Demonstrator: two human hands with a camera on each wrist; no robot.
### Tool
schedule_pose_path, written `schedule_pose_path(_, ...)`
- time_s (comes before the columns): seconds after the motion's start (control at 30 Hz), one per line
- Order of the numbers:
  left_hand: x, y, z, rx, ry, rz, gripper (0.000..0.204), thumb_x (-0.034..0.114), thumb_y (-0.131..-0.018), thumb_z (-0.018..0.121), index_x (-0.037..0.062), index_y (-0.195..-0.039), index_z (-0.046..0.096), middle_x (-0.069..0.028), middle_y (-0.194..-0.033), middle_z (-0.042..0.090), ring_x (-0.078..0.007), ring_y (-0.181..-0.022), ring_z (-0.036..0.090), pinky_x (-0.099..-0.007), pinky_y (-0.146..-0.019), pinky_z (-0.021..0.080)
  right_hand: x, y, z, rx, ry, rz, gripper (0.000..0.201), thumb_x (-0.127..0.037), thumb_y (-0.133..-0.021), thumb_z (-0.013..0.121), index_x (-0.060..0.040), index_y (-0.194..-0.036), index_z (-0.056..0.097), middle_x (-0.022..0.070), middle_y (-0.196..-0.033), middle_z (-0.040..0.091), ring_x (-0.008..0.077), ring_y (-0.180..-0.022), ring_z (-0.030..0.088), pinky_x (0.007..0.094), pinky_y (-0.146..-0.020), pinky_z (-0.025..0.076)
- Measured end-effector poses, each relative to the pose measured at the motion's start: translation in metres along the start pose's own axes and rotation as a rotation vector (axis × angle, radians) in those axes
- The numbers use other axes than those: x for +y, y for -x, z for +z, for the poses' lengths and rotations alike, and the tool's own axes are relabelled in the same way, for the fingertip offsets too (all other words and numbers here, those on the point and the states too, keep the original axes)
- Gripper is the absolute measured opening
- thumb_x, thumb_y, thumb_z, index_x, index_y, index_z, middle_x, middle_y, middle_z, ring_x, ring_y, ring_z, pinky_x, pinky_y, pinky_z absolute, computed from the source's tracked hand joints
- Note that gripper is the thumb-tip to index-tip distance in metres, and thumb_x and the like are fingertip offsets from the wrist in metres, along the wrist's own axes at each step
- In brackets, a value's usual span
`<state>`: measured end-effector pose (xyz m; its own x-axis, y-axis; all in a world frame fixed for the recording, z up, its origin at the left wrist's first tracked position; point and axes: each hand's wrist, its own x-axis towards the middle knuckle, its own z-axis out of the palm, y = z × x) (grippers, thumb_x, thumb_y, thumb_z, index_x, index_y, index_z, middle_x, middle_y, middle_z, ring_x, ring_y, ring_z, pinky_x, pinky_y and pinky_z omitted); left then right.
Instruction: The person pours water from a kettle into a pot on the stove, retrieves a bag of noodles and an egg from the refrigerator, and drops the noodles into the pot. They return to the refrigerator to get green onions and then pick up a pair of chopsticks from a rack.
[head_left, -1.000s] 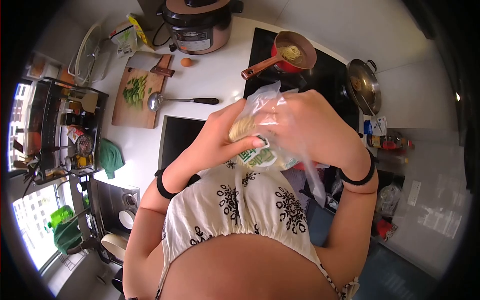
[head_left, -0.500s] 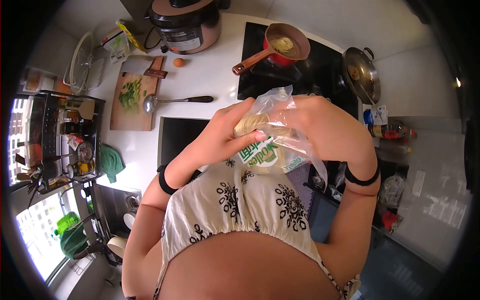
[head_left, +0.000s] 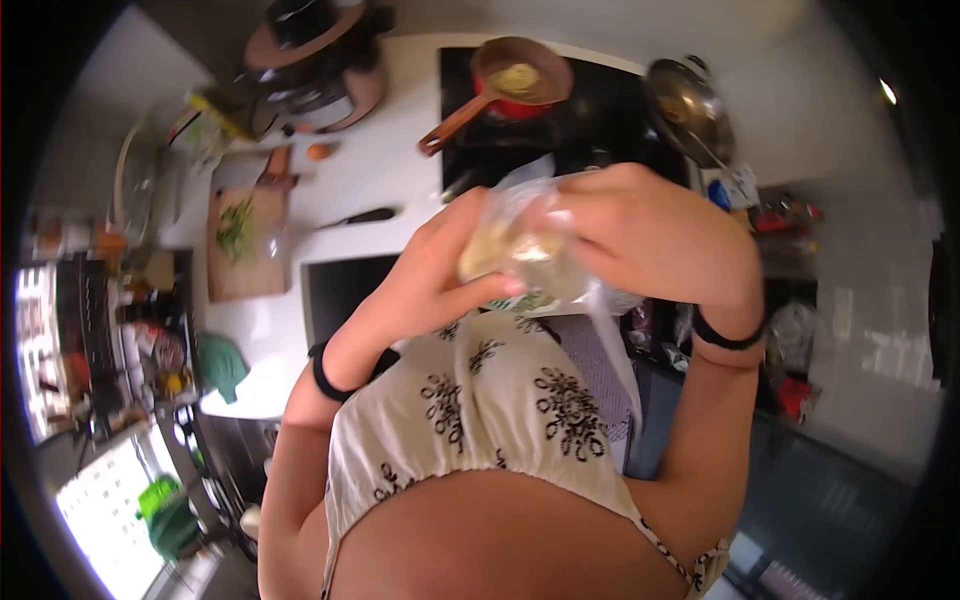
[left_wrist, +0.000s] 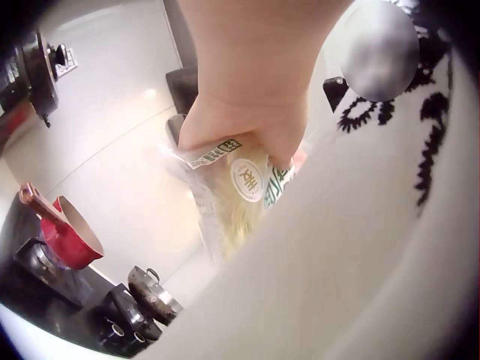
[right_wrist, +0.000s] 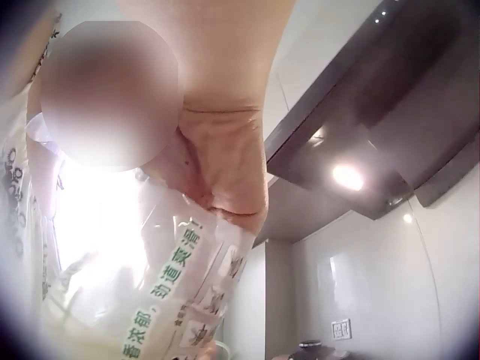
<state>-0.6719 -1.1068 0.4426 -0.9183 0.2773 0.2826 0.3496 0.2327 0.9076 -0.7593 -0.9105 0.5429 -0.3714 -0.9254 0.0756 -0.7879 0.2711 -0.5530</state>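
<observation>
A clear plastic bag of pale noodles with green print [head_left: 520, 296] is held in front of the chest. My left hand [head_left: 425, 270] grips its left side, thumb across the front; in the left wrist view the hand [left_wrist: 247, 127] pinches the top of the bag [left_wrist: 244, 195]. My right hand [head_left: 655, 235] is at the bag's right side, with its fingers partly behind the plastic. In the right wrist view the bag [right_wrist: 172, 277] hangs at the right hand [right_wrist: 225, 165], whose fingertips are hidden.
A red pot [head_left: 550, 80] holding noodles sits on the black hob [head_left: 600, 130], a steel wok [head_left: 690, 110] to its right. On the counter are a cutting board [head_left: 270, 265] with chopped greens, a ladle [head_left: 370, 216], an egg [head_left: 318, 151] and a cooker [head_left: 315, 75].
The counter and stove have shifted left in the head view, which is blurred now. The bag's printed front has tilted and shows less lettering. Both hands remain at the bag.
</observation>
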Motion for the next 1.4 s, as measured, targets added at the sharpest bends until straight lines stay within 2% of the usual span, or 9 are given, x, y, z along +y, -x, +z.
schedule_pose_path(0.13,-0.008,0.002,0.013,0.037,-0.037,0.007,0.054,0.021,-0.079,0.071,-0.0026,-0.121,0.046,-0.0164,-0.097,0.061,-0.0303,-0.087,0.061,-0.0349,-0.079,0.047,0.011,0.009,0.019,0.041,0.129,-0.131,0.010,-0.009,-0.070,0.063,0.0000,-0.075,0.063,0.0176,-0.067,0.062,0.0335,-0.065,0.064,0.0397,-0.060,0.052)
schedule_pose_path(0.2,-0.021,0.010,0.016,0.079,-0.005,-0.075,0.051,0.013,-0.079,0.067,-0.0045,-0.123,0.047,-0.0160,-0.101,0.064,-0.0259,-0.093,0.063,-0.0343,-0.083,0.048,0.007,0.013,0.021,-0.020,0.195,-0.031,0.024,-0.003,-0.069,0.062,-0.0032,-0.092,0.065,0.0167,-0.079,0.063,0.0310,-0.074,0.065,0.0393,-0.064,0.052)
schedule_pose_path(0.43,-0.012,0.006,0.026,0.025,0.122,-0.106,0.031,0.018,-0.084,0.067,-0.0036,-0.104,0.058,-0.0058,-0.083,0.063,-0.0096,-0.073,0.053,-0.0243,-0.068,0.045,-0.003,0.043,0.024,0.098,0.336,-0.032,0.013,-0.010,-0.073,0.064,-0.0033,-0.084,0.061,0.0141,-0.061,0.058,0.0332,-0.060,0.062,0.0373,-0.055,0.050)
schedule_pose_path(0.53,-0.013,0.003,0.030,-0.030,0.097,-0.053,0.031,0.020,-0.084,0.067,-0.0028,-0.105,0.058,-0.0047,-0.082,0.063,-0.0090,-0.072,0.053,-0.0239,-0.068,0.045,-0.001,0.050,0.027,0.215,0.211,-0.099,0.015,-0.011,-0.076,0.063,-0.0031,-0.088,0.059,0.0149,-0.056,0.055,0.0343,-0.056,0.060,0.0382,-0.052,0.048)
schedule_pose_path(0.73,-0.016,-0.009,0.040,-0.098,0.067,-0.028,0.035,0.017,-0.082,0.067,-0.0024,-0.109,0.058,-0.0069,-0.085,0.065,-0.0130,-0.076,0.059,-0.0273,-0.072,0.047,-0.007,0.071,0.016,0.132,0.009,0.055,0.020,-0.011,-0.077,0.063,-0.0046,-0.094,0.058,0.0160,-0.060,0.055,0.0347,-0.058,0.058,0.0402,-0.053,0.045)
schedule_pose_path(0.8,-0.009,-0.012,0.040,-0.103,0.016,-0.031,0.036,0.017,-0.082,0.067,-0.0021,-0.111,0.057,-0.0080,-0.086,0.065,-0.0139,-0.077,0.060,-0.0279,-0.073,0.048,-0.011,0.075,0.008,0.130,-0.011,0.177,0.013,-0.007,-0.070,0.065,0.0009,-0.078,0.059,0.0188,-0.062,0.058,0.0364,-0.061,0.060,0.0401,-0.057,0.049)
schedule_pose_path(1.07,0.002,-0.025,0.050,-0.112,0.121,-0.032,0.035,0.013,-0.083,0.067,-0.0004,-0.114,0.057,-0.0091,-0.089,0.066,-0.0143,-0.078,0.062,-0.0277,-0.074,0.048,-0.002,0.092,0.000,0.220,0.005,0.238,0.015,0.001,-0.063,0.064,0.0000,-0.075,0.055,0.0199,-0.059,0.052,0.0367,-0.057,0.054,0.0389,-0.054,0.043)
schedule_pose_path(1.17,-0.003,-0.025,0.049,-0.086,0.138,-0.032,0.038,0.014,-0.081,0.070,-0.0010,-0.113,0.056,-0.0092,-0.091,0.066,-0.0144,-0.080,0.062,-0.0278,-0.073,0.048,0.000,0.095,-0.011,0.203,0.104,0.225,0.017,0.002,-0.065,0.066,-0.0033,-0.078,0.055,0.0077,-0.058,0.053,0.0199,-0.048,0.052,0.0271,-0.046,0.039)
schedule_pose_path(1.4,-0.017,-0.021,0.042,-0.015,0.097,0.034,0.041,0.013,-0.078,0.072,-0.0016,-0.112,0.055,-0.0087,-0.091,0.065,-0.0153,-0.081,0.061,-0.0283,-0.075,0.048,-0.005,0.080,-0.025,0.309,0.147,0.221,0.014,0.003,-0.070,0.065,-0.0021,-0.078,0.055,0.0064,-0.058,0.053,0.0158,-0.046,0.051,0.0256,-0.045,0.039)
